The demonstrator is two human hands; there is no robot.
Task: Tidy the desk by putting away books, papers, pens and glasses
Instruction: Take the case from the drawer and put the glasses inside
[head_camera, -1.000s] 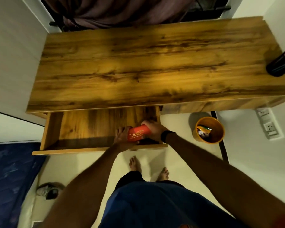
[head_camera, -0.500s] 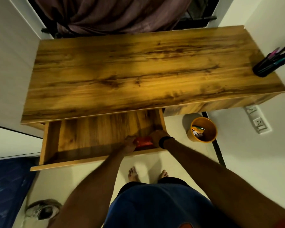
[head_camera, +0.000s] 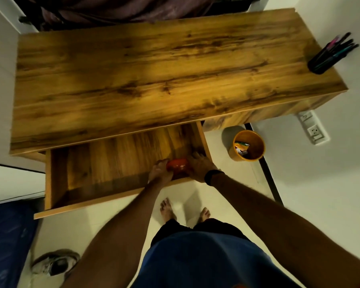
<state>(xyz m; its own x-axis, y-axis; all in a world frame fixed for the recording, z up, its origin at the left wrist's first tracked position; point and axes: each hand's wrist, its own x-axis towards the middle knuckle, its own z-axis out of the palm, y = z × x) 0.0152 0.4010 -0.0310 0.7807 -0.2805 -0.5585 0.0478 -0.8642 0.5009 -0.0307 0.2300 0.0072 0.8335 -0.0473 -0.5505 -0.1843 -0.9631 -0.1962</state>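
Shoe [head_camera: 54,263] on the floor far left, beside a blue mattress [head_camera: 6,242]. Drawer [head_camera: 48,179] pulled out under the table [head_camera: 133,75], wooden, open toward the body. Left hand [head_camera: 159,173] low in the drawer's near right corner, grip curled against the left end of a red case [head_camera: 178,165]. Case lying flat on the drawer floor, long axis roughly left to right, one end toward each hand, close behind the drawer front. Probably a glasses case: rigid shell, light, smooth and a little slippery, best taken at its two ends or across the middle, and set down gently for the sake of whatever is inside. Right hand [head_camera: 200,168], black band at the wrist, grip wrapped over the case's right end, fingers reaching toward the drawer's right wall. Further right, orange bin [head_camera: 248,145] on the floor with scraps inside, wall socket [head_camera: 313,129] beyond. Pen holder [head_camera: 322,62] upright at the table's far right corner, pens [head_camera: 341,43] leaning right.
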